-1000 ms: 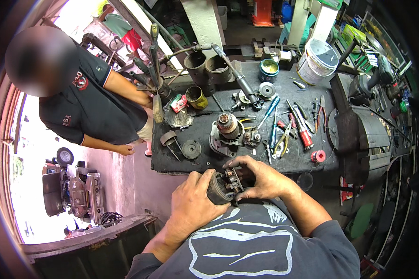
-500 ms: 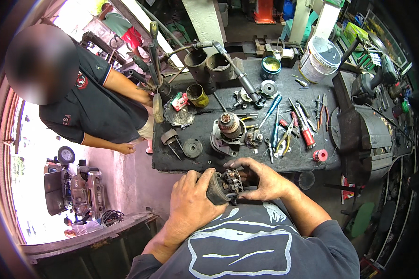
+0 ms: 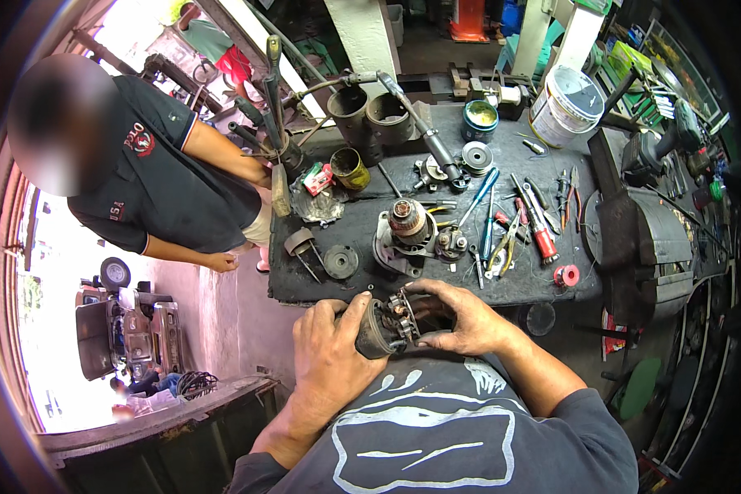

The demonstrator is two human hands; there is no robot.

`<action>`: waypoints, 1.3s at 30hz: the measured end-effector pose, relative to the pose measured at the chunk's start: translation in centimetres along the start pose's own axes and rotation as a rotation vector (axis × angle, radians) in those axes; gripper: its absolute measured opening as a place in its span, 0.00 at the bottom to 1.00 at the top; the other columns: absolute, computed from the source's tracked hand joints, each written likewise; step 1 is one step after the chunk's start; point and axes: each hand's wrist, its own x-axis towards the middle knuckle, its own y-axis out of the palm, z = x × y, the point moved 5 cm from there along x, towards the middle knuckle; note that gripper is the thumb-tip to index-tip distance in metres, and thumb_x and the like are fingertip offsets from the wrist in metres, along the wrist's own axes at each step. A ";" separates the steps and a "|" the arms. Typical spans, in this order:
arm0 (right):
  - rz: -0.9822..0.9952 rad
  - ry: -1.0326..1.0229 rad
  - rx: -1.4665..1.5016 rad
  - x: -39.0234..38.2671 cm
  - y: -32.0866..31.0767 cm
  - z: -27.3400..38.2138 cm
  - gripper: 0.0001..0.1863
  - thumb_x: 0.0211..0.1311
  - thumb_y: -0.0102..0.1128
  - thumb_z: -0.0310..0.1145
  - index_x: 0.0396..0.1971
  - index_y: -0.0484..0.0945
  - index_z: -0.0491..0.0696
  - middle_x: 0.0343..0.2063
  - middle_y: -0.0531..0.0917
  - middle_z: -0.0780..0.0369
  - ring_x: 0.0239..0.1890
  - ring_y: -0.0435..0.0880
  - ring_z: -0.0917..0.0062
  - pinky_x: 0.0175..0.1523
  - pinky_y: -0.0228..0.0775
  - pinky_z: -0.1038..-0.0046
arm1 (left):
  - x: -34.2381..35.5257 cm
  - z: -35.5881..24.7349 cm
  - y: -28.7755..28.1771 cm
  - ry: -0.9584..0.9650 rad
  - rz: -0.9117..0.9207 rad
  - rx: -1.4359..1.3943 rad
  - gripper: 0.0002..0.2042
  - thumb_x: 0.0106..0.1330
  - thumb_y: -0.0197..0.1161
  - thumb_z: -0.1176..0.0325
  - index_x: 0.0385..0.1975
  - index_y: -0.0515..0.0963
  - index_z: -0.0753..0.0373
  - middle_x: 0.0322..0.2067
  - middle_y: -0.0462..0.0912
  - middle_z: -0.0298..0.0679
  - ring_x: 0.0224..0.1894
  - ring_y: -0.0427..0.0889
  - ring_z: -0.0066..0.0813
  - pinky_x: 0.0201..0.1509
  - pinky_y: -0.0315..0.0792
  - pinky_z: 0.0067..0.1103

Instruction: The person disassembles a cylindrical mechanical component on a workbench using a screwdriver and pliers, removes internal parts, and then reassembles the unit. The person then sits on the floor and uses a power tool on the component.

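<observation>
Close to my body, just off the bench's near edge, my left hand (image 3: 331, 350) wraps round a dark cylindrical motor housing (image 3: 374, 331). From the housing's right end shows a brush holder (image 3: 401, 318) with worn metal parts and a ring-shaped edge. My right hand (image 3: 465, 317) curves over that end, fingertips on top and thumb below, gripping the brush holder's edge. Its palm side is in shadow. Beyond my hands an armature (image 3: 407, 221) stands upright in a metal end housing (image 3: 393, 262). Beside it is a small solenoid-like part (image 3: 451, 244).
Screwdrivers (image 3: 479, 196), pliers (image 3: 512, 239) and a red wire spool (image 3: 566, 276) lie on the dark bench (image 3: 329, 290). A round disc (image 3: 341, 262) is at its near left. A large dark machine (image 3: 642, 239) stands right. Another person (image 3: 160, 156) stands at the left.
My left hand and the motor housing have shifted slightly left and up. My right hand has come along a little, and the brush holder shows at a slightly different tilt.
</observation>
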 end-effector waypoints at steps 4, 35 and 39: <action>-0.013 0.024 -0.091 -0.2 0.3 -0.2 0.43 0.63 0.77 0.21 0.77 0.67 0.43 0.60 0.88 0.51 0.61 0.90 0.66 0.68 0.84 0.63 | 0.2 0.2 -0.1 0.010 0.004 0.036 0.36 0.49 0.85 0.59 0.63 0.84 0.54 0.46 0.79 0.41 0.51 0.82 0.44 0.58 0.74 0.42; 0.020 0.034 -0.322 1.4 1.6 1.4 0.31 0.69 0.75 0.36 0.68 0.78 0.41 0.47 0.91 0.45 0.49 0.94 0.56 0.57 0.83 0.59 | -2.6 8.5 6.8 -0.439 -0.021 -1.642 0.38 0.49 0.90 0.68 0.61 0.80 0.71 0.53 0.91 0.42 0.52 0.90 0.32 0.63 0.82 0.30; 0.020 -0.014 -0.319 1.4 1.4 1.6 0.31 0.68 0.75 0.35 0.68 0.78 0.40 0.49 0.90 0.43 0.51 0.92 0.50 0.58 0.83 0.56 | -2.6 8.4 7.6 -0.402 -0.011 -1.510 0.35 0.50 0.88 0.69 0.60 0.80 0.70 0.50 0.90 0.41 0.50 0.91 0.33 0.60 0.84 0.31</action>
